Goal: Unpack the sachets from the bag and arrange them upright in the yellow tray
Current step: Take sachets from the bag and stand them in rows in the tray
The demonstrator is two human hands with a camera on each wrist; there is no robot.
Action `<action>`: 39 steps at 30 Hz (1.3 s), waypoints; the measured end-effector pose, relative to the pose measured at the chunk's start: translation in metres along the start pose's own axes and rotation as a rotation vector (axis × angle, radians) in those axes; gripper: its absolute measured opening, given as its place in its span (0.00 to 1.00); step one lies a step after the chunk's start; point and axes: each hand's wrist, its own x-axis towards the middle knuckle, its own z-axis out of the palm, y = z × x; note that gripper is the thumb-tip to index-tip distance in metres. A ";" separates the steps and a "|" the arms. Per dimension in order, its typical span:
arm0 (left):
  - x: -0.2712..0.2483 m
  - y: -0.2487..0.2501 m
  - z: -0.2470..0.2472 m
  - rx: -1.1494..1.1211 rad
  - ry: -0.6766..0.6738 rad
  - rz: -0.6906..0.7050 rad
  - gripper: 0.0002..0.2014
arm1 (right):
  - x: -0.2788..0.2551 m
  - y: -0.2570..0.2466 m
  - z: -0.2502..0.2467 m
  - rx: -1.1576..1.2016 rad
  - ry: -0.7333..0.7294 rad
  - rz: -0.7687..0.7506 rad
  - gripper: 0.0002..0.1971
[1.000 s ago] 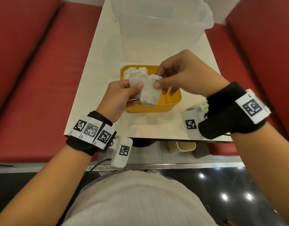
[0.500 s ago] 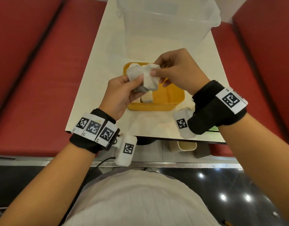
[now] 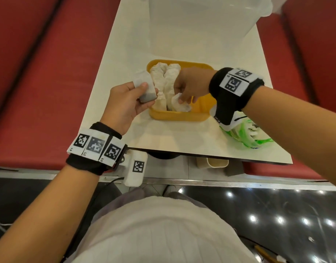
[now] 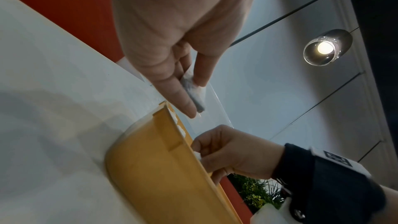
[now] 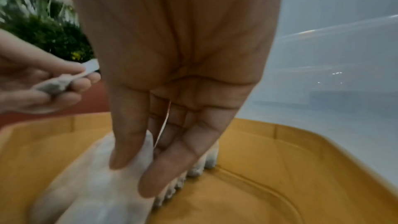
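At the table's near right corner lies a crumpled green-and-white bag, partly hidden under the right wrist. Farther in, the left hand hovers over the table just left of the yellow tray, thumb and fingers pinching a greyish sachet above the tray's left rim. The right hand reaches down into the tray, thumb and forefinger pinching a white sachet at the near end of two rows of white sachets standing along the tray's left side. Beyond the tray, at the table's far edge, stands a clear plastic bin.
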 end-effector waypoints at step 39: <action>0.005 0.009 0.009 0.153 -0.139 -0.017 0.10 | -0.022 -0.034 -0.038 0.226 0.247 -0.214 0.15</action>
